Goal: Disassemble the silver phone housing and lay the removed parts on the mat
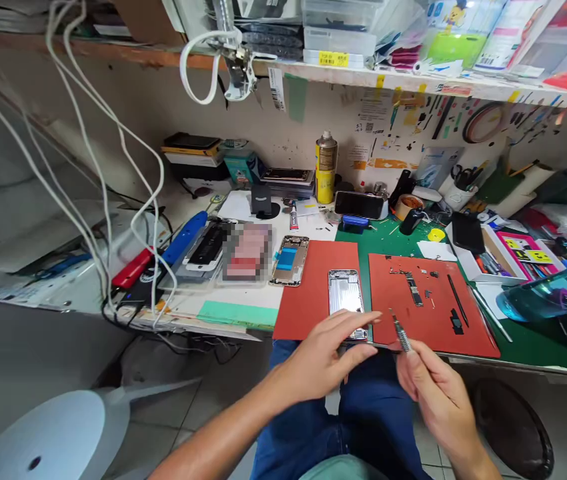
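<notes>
My right hand [431, 380] is closed around a slim hand tool with a ridged metal grip [401, 335]. Its thin tip points up and away over the right red mat's near left corner; whether it is a blade or a driver bit I cannot tell. My left hand [336, 347] is open, fingers stretched over the near end of a silver phone housing [345, 291], whose lower part it partly hides. Right of the housing, a logic board [414, 291] lies on the mat with several tiny parts, a black stick tool [457, 301] and a black bracket [456, 322].
Red mats [313, 260] cover the near bench. A gold phone housing [289, 261] lies at left, near a white-framed screen [209, 245]. Behind stand a spray can [326, 168] and a propped phone [359, 205]. A blue bottle [553, 293] leans at right; cables [158, 173] hang left.
</notes>
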Available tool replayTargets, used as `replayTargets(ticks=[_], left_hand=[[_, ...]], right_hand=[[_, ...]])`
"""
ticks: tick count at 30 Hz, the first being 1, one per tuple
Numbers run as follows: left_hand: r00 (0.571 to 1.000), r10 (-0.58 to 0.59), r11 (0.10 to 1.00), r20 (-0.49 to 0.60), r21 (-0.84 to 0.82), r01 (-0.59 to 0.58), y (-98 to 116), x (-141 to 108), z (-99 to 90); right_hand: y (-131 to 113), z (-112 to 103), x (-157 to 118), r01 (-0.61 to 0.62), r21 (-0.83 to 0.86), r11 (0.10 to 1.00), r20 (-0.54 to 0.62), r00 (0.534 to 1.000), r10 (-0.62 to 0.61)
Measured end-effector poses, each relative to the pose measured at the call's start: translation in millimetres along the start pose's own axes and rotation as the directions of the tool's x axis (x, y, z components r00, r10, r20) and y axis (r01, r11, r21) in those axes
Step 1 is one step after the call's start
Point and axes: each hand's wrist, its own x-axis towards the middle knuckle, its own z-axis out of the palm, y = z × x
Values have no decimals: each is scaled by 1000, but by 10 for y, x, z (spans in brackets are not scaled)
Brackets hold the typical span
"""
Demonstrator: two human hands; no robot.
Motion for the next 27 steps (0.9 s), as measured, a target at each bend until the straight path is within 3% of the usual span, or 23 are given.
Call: replayTargets(ticks=[3, 5, 7, 9, 12, 15, 18, 21, 27], left_hand=[[983, 54, 955, -173, 296, 0, -232, -334, -49], [974, 88, 896, -207, 445, 14, -354, -461, -57], [975, 109, 831, -196, 556, 19, -441, -509, -45], [975, 127, 769, -182, 638, 19, -499, -499, -23], [975, 135, 713, -176, 700, 28, -552, -441, -5], [979, 124, 726, -160, 687, 20, -582, -390, -21], [983, 108, 772, -151, 636, 13, -600, -374, -47], [981, 74, 831, -178, 555, 38, -611, -383, -57], [972, 22, 886, -232, 455, 89, -624, -415, -39]], right_hand=[[130, -367, 13, -34, -222, 974, -137, 991, 3], [162, -517, 116, -39, -357, 933, -189, 982, -31], [143, -556, 259, -4, -385, 923, -225, 970, -89], [101, -517, 414, 55, -314, 948, -283, 948, -149], [80, -440, 632, 126, -27, 992, -347, 929, -128], [156, -440, 790, 114, 264, 958, -294, 955, -33], [257, -502, 869, 102, 415, 904, -233, 972, -3], [295, -571, 889, 53, 506, 861, -199, 978, 56], [263, -661, 853, -163, 611, 775, -72, 963, 259]])
